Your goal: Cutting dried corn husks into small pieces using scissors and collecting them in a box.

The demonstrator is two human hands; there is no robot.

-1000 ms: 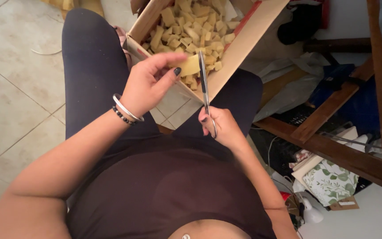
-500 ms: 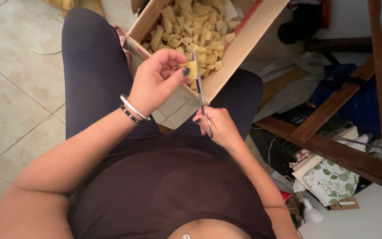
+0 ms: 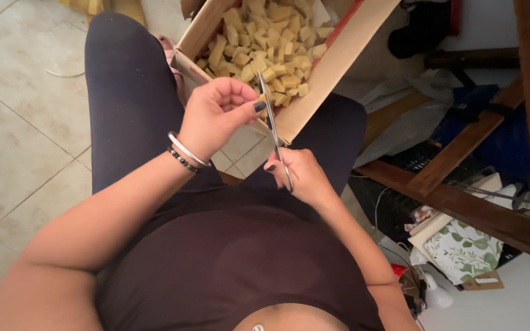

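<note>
Scissors [image 3: 272, 125] stand nearly upright over the person's lap, gripped at the handles by the right hand [image 3: 297, 176], whose fingers are closed through the loops, blades pointing up toward the cardboard box [image 3: 329, 73]. The left hand [image 3: 215, 116] is curled into a loose fist right against the blades, thumb and fingertips pinched together as if on a small yellow piece, though the fingers cover it and only a sliver of yellow shows beside the thumb nail. The box sits on the thighs, tilted, full of yellow foam-like cubes [image 3: 271, 46]. To cut cleanly here, it seems wise to keep the pinched bit well forward of the fingertips, feed it deep into the blades near the pivot, and hold the work above the open box so offcuts drop among the cubes. How far the blades are parted is hard to judge, since they appear edge-on as one thin line. The far end of the box is cut off at the top of the view, and the clutter by the wooden frame [image 3: 461, 153] at right is too jumbled to sort out.
</note>
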